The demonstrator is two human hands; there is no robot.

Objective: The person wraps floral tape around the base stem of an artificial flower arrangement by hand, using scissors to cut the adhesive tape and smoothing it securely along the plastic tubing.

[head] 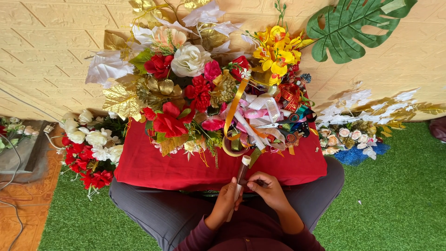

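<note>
Left hand (226,199): your fingers are closed around the lower part of a thin stick (240,177); the hand is low in the view, just over your lap.
Right hand (268,188): your fingers are curled, and the fingertips pinch the stick near its middle, close beside the left hand.
Stick: it is dark brown with a pale tip and stands almost upright, a little tilted to the right; the tip reaches the near edge of the red cloth (153,167).
Lap: you sit cross-legged in grey trousers (148,209); the red cloth lies over your knees as a surface.
On the cloth, near the stick: a gold ribbon roll (231,145) and a heap of ribbons (265,116) in pink, white, orange and red, with scissors (274,124) on top of it.
On the cloth, further away: a big pile of artificial flowers (186,79), red, white, pink and gold; a yellow bunch (276,51) is at its right.
Left of the cloth: a bunch of red and white roses (88,148) on the green grass mat (395,195).
Right of the cloth: small peach roses (346,137) with white and gold leaves.
Wall: a cream panel wall (46,46) behind, with a large green leaf (353,28) on it.
</note>
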